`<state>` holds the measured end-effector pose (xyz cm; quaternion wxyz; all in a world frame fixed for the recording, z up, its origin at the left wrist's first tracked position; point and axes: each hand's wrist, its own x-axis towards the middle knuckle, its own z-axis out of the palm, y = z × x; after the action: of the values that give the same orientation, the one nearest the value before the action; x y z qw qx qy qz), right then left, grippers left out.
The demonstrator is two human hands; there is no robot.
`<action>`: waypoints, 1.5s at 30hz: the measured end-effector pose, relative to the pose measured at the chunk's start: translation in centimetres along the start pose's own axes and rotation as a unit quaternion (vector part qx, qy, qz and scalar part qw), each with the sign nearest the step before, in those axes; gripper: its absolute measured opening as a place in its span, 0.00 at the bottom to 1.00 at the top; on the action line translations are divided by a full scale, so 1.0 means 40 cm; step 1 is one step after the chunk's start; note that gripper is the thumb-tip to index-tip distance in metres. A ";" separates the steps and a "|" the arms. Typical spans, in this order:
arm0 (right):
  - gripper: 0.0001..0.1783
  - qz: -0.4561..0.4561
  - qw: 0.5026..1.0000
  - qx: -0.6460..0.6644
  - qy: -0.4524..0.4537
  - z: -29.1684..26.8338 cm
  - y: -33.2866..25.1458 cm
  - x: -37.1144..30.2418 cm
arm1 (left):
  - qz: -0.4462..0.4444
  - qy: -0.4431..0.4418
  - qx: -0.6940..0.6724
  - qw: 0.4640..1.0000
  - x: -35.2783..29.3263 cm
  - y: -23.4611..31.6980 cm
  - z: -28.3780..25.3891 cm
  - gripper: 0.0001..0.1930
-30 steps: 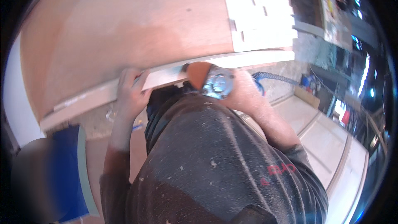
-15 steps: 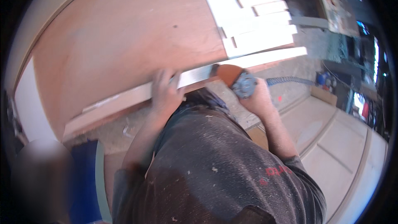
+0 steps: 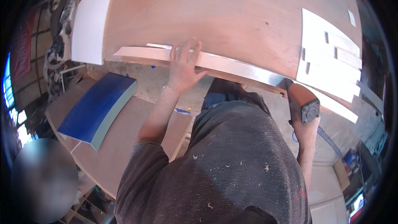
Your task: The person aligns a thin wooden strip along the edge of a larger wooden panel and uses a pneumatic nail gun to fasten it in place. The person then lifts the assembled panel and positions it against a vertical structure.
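My right hand [image 3: 304, 125] grips an orange and black nail gun [image 3: 302, 99] by its handle, with an air hose [image 3: 329, 142] running from it. The gun's nose rests at a long pale wooden strip [image 3: 234, 67], right of the middle. This strip lies along the near edge of a broad brown wooden board [image 3: 215, 12]. Farther left, my left hand [image 3: 184, 64] lies across the strip with its fingers stretched and spread over the top, the thumb by the near edge. A thinner white sliver [image 3: 159, 46] shows behind the strip.
Several white strips and a white panel [image 3: 327, 64] lie on the board's right side. Another white panel [image 3: 91, 25] stands at its left end. A curved blue piece with a pale green edge [image 3: 97, 105] rests on brown sheets [image 3: 105, 157] at lower left. A cardboard box [image 3: 341, 176] sits lower right.
The view has swung left, bringing the blue piece into sight. The nail gun has shifted rightward along the strip. My left hand has slid left along it, its fingers now more spread.
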<state>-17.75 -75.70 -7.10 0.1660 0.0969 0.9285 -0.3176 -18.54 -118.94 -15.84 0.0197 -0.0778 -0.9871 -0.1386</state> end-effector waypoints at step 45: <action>0.13 0.001 0.986 -0.163 -0.025 0.039 -0.004 -0.056 | 0.130 -0.081 -0.160 0.975 0.119 0.146 0.082 0.32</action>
<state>-15.35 -76.98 -7.35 0.2034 0.0619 0.9632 -0.1644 -22.37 -111.80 -17.12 -0.0554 -0.2189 -0.9317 -0.2846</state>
